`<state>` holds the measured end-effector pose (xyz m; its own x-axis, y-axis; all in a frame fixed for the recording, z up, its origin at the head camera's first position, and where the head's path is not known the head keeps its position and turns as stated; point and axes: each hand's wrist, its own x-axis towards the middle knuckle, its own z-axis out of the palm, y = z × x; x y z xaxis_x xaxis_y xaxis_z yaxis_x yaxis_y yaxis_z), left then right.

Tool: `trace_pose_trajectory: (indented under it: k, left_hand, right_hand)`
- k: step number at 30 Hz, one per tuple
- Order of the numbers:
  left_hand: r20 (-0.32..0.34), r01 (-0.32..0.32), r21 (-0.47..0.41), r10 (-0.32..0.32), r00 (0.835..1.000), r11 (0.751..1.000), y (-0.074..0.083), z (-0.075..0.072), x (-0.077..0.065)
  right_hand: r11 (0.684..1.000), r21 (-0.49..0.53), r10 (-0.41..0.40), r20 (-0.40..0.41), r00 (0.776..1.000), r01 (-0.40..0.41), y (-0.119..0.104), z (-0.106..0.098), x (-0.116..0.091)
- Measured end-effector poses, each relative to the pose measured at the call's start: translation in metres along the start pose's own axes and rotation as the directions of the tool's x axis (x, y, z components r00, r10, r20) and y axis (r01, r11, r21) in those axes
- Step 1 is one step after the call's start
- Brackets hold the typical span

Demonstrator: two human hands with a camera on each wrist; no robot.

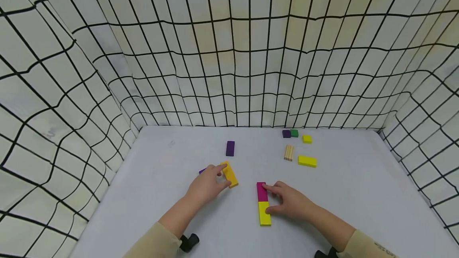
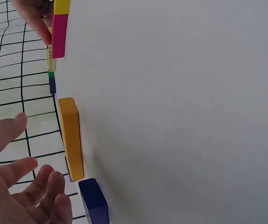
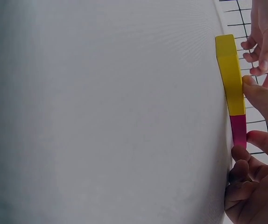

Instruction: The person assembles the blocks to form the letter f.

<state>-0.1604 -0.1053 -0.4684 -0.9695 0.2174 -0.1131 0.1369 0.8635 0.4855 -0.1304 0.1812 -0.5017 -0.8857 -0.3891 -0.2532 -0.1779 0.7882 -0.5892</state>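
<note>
My left hand (image 1: pixel 206 186) spreads its thumb and index finger at the orange block (image 1: pixel 230 175), which lies slanted on the table. In the left wrist view, those fingers stand apart from the orange block (image 2: pixel 72 140). A purple block (image 1: pixel 202 171) is mostly hidden behind this hand. My right hand (image 1: pixel 292 202) rests its index fingertip on a magenta block (image 1: pixel 262 195) and its thumb on a yellow block (image 1: pixel 264 217). These two blocks lie end to end in a line. In the right wrist view, the thumb touches the yellow block's (image 3: pixel 232 81) side.
A dark purple block (image 1: pixel 230 149) lies beyond the left hand. Farther right are a long yellow block (image 1: pixel 307 161), a small yellow block (image 1: pixel 306 139), tan sticks (image 1: pixel 289 152), and touching purple (image 1: pixel 286 133) and green (image 1: pixel 294 133) blocks. Black netting (image 1: pixel 233 51) surrounds the white table (image 1: pixel 161 158).
</note>
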Motion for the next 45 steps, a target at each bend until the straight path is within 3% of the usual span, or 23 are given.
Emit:
trace_pose_trajectory:
  k: [9,16,32,45]
  left_hand:
    - [0.009,0.031,0.055,-0.032,0.999,0.998,-0.007,-0.003,0.019]
    - [0.065,0.043,0.112,-0.050,0.997,0.993,-0.009,0.000,0.030]
    - [0.135,0.025,0.146,-0.045,0.990,0.989,-0.006,0.004,0.039]
    - [0.111,-0.019,0.177,-0.001,0.994,0.984,-0.001,0.006,0.040]
  right_hand:
    - [1.000,0.001,-0.009,0.001,1.000,0.009,0.000,-0.003,0.002]
    - [1.000,0.010,-0.001,0.017,1.000,0.000,0.006,0.001,0.002]
    - [1.000,0.016,0.000,0.010,1.000,0.000,0.005,0.001,0.002]
    - [1.000,0.008,-0.012,0.014,1.000,0.012,0.003,-0.001,0.000]
